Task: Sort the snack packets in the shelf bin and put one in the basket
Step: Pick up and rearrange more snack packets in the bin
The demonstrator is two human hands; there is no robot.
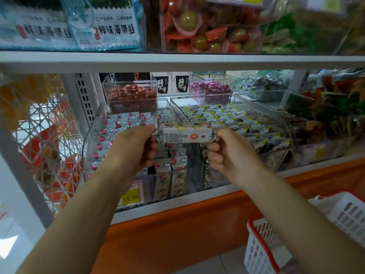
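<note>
White and shiny, one snack packet [187,135] is held up in front of the shelf, with the left hand [136,147] pinching its left end and the right hand [227,151] pinching its right end. Each grip is closed tight on a crimped end of the wrapper, so the packet is stretched flat between them, with the small print facing the person. It floats just above the gap between two clear bins: the left bin [92,139] holds rows of white packets with red dots, and the right bin [284,123] holds a pile of packets with yellow and dark marks. This looks like the picking part of the job, with one packet chosen and out of the bin. The basket [262,246], white with a red rim, sits low down on the right, well apart from the hands. Next, I think one hand should let go and the other should carry the packet down and to the right, then drop it inside
</note>
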